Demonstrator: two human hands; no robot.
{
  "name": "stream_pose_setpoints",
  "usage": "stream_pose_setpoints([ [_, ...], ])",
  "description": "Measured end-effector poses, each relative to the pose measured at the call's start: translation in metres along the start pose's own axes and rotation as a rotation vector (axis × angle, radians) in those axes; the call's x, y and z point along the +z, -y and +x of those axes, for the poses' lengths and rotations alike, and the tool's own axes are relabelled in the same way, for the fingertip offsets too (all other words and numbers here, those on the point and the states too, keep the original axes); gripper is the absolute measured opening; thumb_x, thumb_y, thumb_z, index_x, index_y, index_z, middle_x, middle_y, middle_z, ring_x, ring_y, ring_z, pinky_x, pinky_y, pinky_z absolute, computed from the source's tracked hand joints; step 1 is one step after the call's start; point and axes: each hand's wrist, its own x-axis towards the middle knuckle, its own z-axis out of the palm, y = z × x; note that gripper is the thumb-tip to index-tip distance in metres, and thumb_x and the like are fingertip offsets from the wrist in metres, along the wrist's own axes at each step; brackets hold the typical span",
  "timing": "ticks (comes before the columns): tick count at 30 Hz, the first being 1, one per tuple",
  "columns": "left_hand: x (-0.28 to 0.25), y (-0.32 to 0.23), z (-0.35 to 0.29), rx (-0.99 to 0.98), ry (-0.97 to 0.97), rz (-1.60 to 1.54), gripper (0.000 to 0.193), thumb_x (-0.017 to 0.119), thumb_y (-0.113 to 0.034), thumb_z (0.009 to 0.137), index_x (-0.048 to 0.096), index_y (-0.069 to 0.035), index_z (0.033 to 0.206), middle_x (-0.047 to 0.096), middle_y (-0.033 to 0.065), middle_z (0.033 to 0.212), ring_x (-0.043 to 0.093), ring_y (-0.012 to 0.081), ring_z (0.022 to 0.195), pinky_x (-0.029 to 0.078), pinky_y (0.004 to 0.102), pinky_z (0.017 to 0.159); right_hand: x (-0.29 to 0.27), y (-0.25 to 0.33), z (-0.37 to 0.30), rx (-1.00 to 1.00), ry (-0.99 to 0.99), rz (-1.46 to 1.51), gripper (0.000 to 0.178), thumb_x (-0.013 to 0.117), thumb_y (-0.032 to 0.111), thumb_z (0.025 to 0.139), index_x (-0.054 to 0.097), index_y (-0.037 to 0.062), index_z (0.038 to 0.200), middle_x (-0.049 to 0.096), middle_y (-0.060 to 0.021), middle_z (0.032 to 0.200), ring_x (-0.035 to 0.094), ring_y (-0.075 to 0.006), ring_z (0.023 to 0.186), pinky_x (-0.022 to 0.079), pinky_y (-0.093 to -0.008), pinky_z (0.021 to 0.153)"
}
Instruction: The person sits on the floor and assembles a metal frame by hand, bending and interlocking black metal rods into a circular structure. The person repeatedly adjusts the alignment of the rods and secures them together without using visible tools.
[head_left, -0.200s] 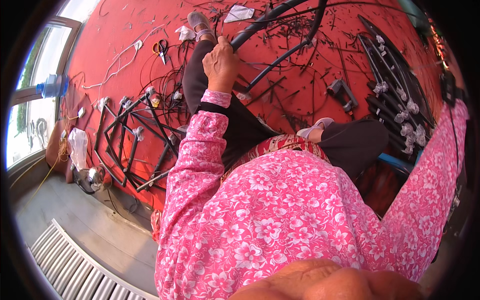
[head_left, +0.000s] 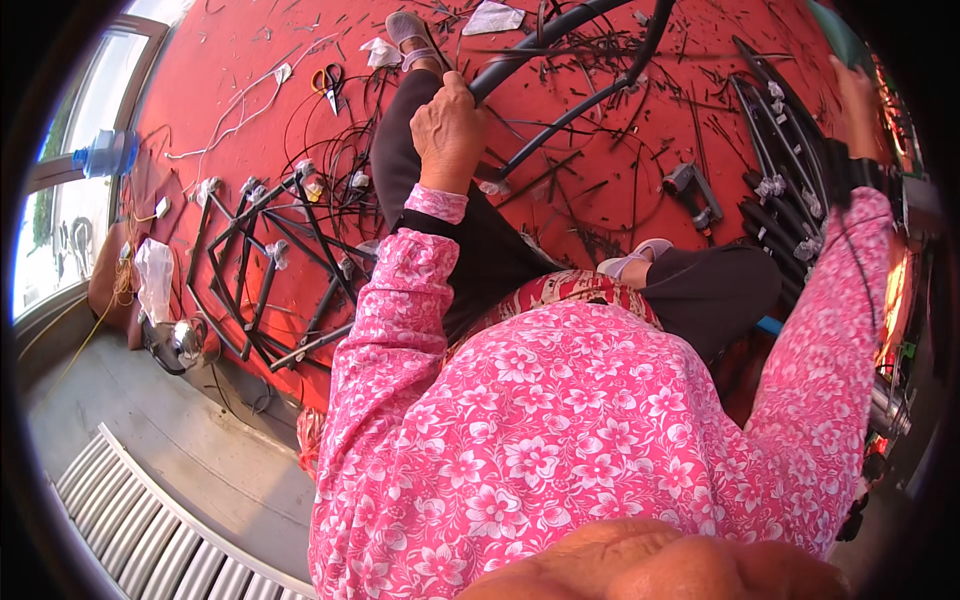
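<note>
Little has changed since a moment ago: the left hand (head_left: 447, 125) stays closed around the dark curved tube (head_left: 560, 45) above the knee; the right hand (head_left: 855, 95), raised at the frame's edge, seems open, though I cannot tell

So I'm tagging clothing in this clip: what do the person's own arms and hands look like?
Both arms wear long, loose pink sleeves printed with white flowers. The left sleeve ends in a turned-back cuff of the same print at the wrist. The right sleeve runs up the picture's right side. The left hand and right hand are bare: no gloves or rings show.
</note>
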Motion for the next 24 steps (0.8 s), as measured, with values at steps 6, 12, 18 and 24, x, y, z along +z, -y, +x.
stream_pose_setpoints([
  [6, 0.005, 0.002, -0.001, 0.041, -0.004, 0.014, 0.033, 0.072, -0.029, 0.085, 0.052, -0.006, 0.097, 0.070, 0.0153, 0.080, 0.069, 0.0382, 0.074, 0.052, 0.0490, 0.065, 0.069, 0.151, -0.196, -0.100, 0.398, 0.532, 0.038, 0.069, 0.040, 0.093, 0.073, 0.0096, 0.116, 0.074, 0.0013, 0.101, 0.067, -0.0069, 0.089, 0.049, -0.0218, 0.073],
  [12, 0.007, -0.004, -0.005, 0.065, -0.004, -0.002, 0.022, 0.068, -0.020, 0.083, 0.053, -0.006, 0.092, 0.069, 0.0153, 0.078, 0.068, 0.0376, 0.072, 0.052, 0.0487, 0.065, 0.098, 0.249, -0.315, -0.489, 0.506, 0.358, 0.042, 0.080, 0.036, 0.083, 0.073, 0.0066, 0.112, 0.073, -0.0027, 0.083, 0.066, -0.0095, 0.074, 0.052, -0.0260, 0.070],
  [18, 0.004, -0.009, -0.011, 0.095, -0.033, -0.027, 0.015, 0.064, -0.010, 0.080, 0.053, -0.006, 0.089, 0.067, 0.0145, 0.076, 0.067, 0.0366, 0.070, 0.051, 0.0475, 0.065, 0.120, 0.237, -0.346, -0.131, 1.159, 0.630, 0.027, 0.070, 0.024, 0.088, 0.070, 0.0012, 0.101, 0.068, -0.0040, 0.079, 0.063, -0.0120, 0.071, 0.050, -0.0277, 0.067],
  [24, 0.001, -0.006, -0.011, 0.125, -0.037, -0.038, 0.018, 0.066, -0.011, 0.078, 0.052, -0.006, 0.088, 0.065, 0.0136, 0.073, 0.066, 0.0364, 0.069, 0.051, 0.0463, 0.065, 0.035, 0.157, -0.241, -0.228, 1.153, 0.277, 0.017, 0.067, 0.015, 0.085, 0.068, 0.0013, 0.095, 0.063, -0.0001, 0.082, 0.057, -0.0081, 0.073, 0.044, -0.0250, 0.064],
])
